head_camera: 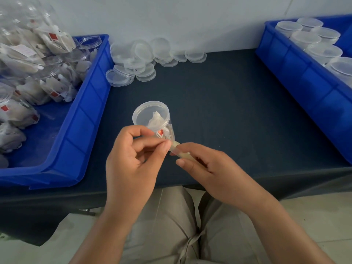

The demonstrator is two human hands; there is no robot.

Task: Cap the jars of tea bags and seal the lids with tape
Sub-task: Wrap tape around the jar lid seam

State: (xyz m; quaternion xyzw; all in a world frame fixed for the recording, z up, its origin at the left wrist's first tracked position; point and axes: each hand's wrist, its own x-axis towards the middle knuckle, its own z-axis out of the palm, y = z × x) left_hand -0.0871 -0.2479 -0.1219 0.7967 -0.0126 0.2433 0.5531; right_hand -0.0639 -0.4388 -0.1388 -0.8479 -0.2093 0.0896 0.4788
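A clear plastic jar (152, 119) with tea bags inside and a translucent lid on top stands on the dark table (219, 111) in front of me. My left hand (133, 155) is curled beside the jar's lower part, thumb and forefinger pinching the end of a strip of tape (176, 147). My right hand (205, 164) grips a pale roll of tape, mostly hidden by its fingers, just right of the jar's base. The tape strip runs between the two hands.
A blue bin (89, 103) on the left holds several uncapped jars of tea bags (28, 73). Loose clear lids (144, 58) lie piled by the back wall. A blue bin (304, 77) on the right holds several capped jars (308, 39).
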